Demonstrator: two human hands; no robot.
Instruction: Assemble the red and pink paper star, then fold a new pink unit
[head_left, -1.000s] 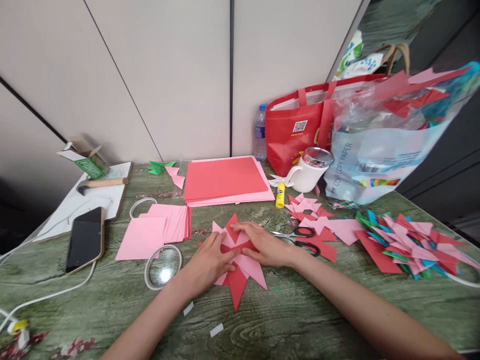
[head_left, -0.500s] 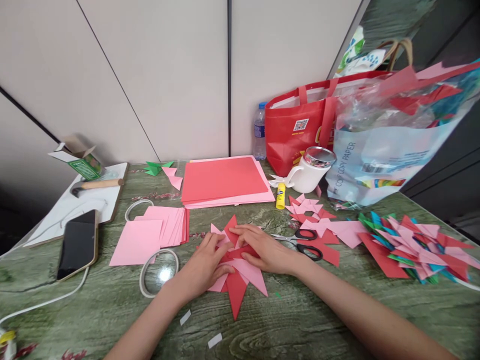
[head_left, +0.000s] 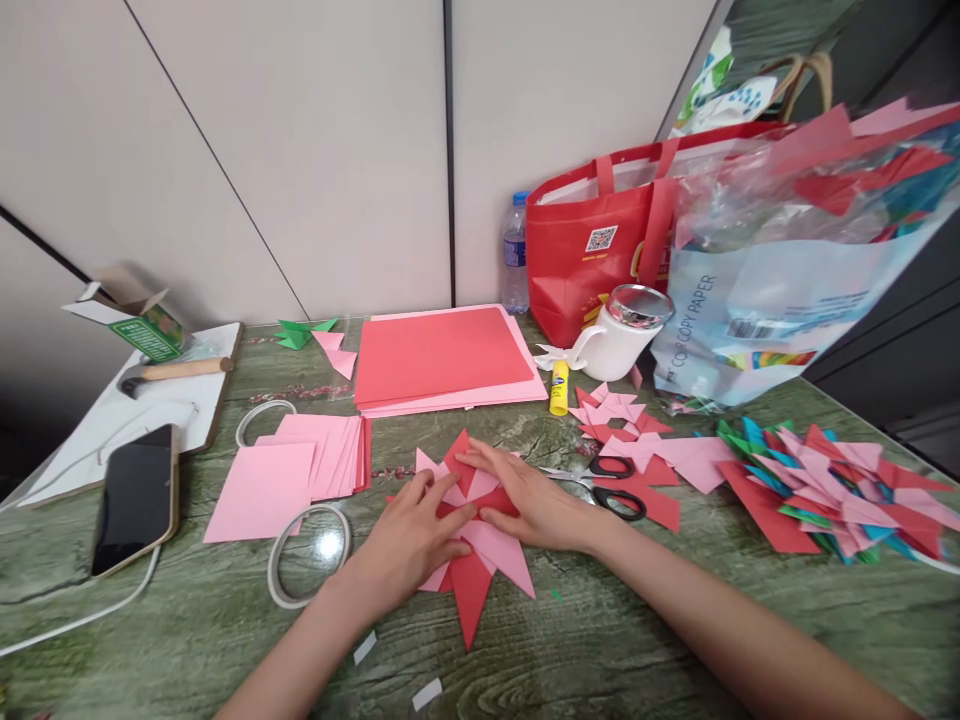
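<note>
A: What do we have front and centre?

B: A red-and-pink paper star [head_left: 489,543], its folded points fanned out flat on a green wood-patterned table [head_left: 600,640], directly before the worker.

A: How would we handle it well at this stage?

B: In our judgement, with light, even pressure, fingertips close to where the folded pieces overlap, so no point slips from its neighbour. If one hand nudges, the other should brace; an uneven push could buckle the middle.

A: Where does the star lie against the grip?

B: Beneath and between both hands. We see the left hand [head_left: 416,530] over its left side, thumb and forefinger reaching inward, and the right hand [head_left: 529,500] over its upper right, thumb towards the centre. The lowest red point juts clear towards the worker, a pink one to its right.

A: How firm a hold?

B: Both hands touch the paper, fingers loosely bent and slightly parted. Whether either pinches a fold underneath, we cannot tell.

A: And further out?

B: Scissors [head_left: 581,479] just beyond the right hand, blades pointing its way; a white ring [head_left: 274,560] near the left forearm, pink squares [head_left: 259,490] beside it; stacked sheets [head_left: 442,350] towards the wall.
</note>
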